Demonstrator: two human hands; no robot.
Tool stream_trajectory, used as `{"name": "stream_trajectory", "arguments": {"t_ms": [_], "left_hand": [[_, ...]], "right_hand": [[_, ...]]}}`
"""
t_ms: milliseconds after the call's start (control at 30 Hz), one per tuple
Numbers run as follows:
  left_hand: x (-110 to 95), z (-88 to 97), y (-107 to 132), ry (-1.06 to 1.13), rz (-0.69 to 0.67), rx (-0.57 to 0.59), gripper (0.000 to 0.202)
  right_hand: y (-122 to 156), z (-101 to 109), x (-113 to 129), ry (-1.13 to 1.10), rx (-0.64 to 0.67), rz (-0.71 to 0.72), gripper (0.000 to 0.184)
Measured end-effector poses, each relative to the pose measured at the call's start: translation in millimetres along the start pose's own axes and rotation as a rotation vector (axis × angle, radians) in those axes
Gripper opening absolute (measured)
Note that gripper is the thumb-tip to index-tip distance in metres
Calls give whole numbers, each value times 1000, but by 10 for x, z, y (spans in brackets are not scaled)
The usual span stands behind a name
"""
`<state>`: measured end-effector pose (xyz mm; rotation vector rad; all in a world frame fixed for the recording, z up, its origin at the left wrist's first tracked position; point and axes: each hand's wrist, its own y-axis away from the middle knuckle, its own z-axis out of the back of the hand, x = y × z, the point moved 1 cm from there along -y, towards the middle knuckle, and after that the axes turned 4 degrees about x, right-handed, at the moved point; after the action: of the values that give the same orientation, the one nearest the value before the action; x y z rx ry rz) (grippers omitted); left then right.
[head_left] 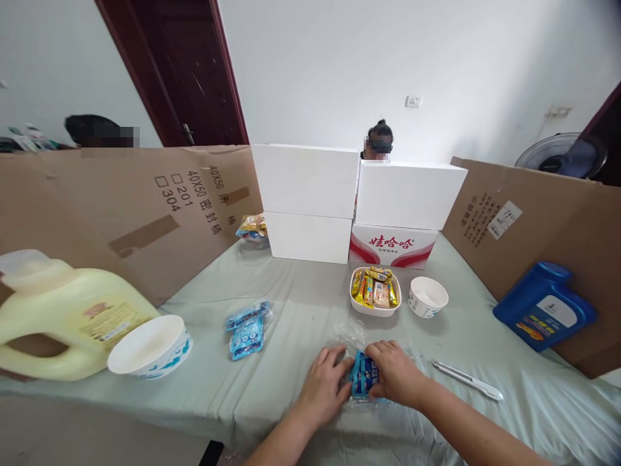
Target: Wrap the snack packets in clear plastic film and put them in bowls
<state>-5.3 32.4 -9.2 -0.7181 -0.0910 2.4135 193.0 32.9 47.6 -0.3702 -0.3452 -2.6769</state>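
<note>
While fingers grip packets (blue) — bundled, tabletop

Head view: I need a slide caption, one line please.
Left hand and right hand grip a blue snack packet on clear wrap, a snack tray beyond and a knife alongside.

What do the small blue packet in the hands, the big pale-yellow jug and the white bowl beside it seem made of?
The small blue packet: glossy plastic film, probably; crinkled and glinting. The big pale-yellow jug: moulded plastic, smooth, soft sheen, built-in handle. The white bowl with blue print: matte, thin-rimmed, likely paper, possibly thin plastic.
</note>
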Motion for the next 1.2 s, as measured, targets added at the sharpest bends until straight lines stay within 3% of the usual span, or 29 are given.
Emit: {"name": "stream_trajectory", "arguments": {"t_ms": [100,233,333,533,633,767,900,1033,1200], "left_hand": [[-2,25,-4,43,-30,42,45],[-10,30,-5,93,-16,31,52],[-11,12,2,101,6,34,49],[18,-52,20,80,33,17,48],[38,-88,24,70,51,41,48],[58,-111,28,63,58,49,48],[61,-95,25,66,60,55,45],[40,-52,19,77,68,84,44],[4,-2,12,67,71,93,43]], "right_hand": [[-65,-16,43,-46,13,-118,70],[-156,38,18,-50,49,-133,56],[-106,97,-22,-61,9,-68,51],[260,35,-13,-204,-214,195,28],[321,88,-65,-394,-291,167,21],[38,484,-394,-780,-614,-127,49],[-508,845,-814,-850,-700,-283,49],[-922,834,-1049,-743,-693,-373,45],[-1025,678,-1133,-498,-741,-453,45]]}}
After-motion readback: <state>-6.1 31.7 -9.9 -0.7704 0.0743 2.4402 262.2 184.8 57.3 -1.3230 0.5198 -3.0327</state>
